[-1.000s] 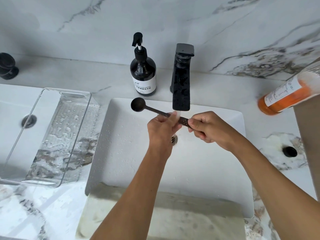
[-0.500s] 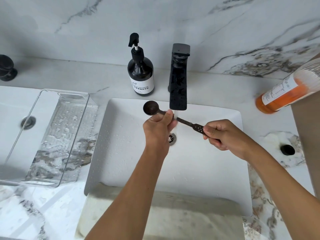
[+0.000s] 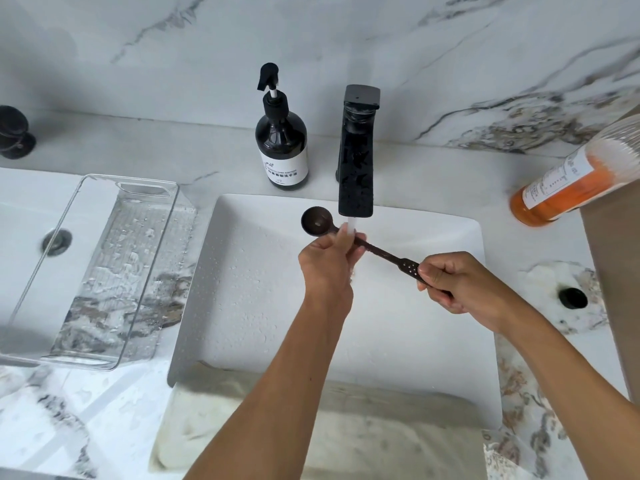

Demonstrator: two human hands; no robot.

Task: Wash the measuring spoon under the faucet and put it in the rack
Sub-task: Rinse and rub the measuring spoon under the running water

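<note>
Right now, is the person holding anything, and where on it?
Yes: the spoon. The right hand grips the handle's end; the left hand pinches the handle near the bowl.

Both forearms are bare and reach forward from the lower edge of the view, angling towards each other. The left hand [image 3: 329,263] is raised, its back turned to the camera, wrist roughly straight in line with the forearm. Its fingers [image 3: 346,237] curl up and pinch the spoon [image 3: 367,244] just behind the bowl, with the thumb hidden on the far side. The right hand [image 3: 457,284] sits lower and to the right, well apart from the left, closed in a loose fist around the handle end, knuckles facing left and thumb pressed on top. The right wrist bends slightly inward.
</note>
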